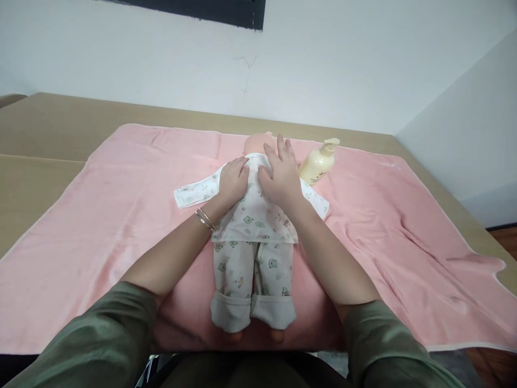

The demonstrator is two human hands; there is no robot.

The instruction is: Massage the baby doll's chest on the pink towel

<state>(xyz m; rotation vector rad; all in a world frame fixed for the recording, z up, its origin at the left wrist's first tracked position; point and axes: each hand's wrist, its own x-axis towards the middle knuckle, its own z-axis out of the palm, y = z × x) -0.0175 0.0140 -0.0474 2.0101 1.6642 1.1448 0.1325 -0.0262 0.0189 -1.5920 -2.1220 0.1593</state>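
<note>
A baby doll (258,144) lies on a pink towel (137,215), its head away from me and its feet toward me. It wears a white printed top (258,221) and matching trousers (272,269) with rolled cuffs. My left hand (234,180) rests on the left shoulder area of the top, fingers close together and laid flat. On the right shoulder area is my right hand (281,175), its fingers spread and partly raised. Neither hand grips anything. Part of the doll's head is hidden behind my right hand.
Just right of the doll, a pale yellow pump bottle (318,163) leans at a tilt on the towel. The towel covers much of a wooden table (60,121). Behind the table stands a white wall (323,70) with a dark panel (242,12).
</note>
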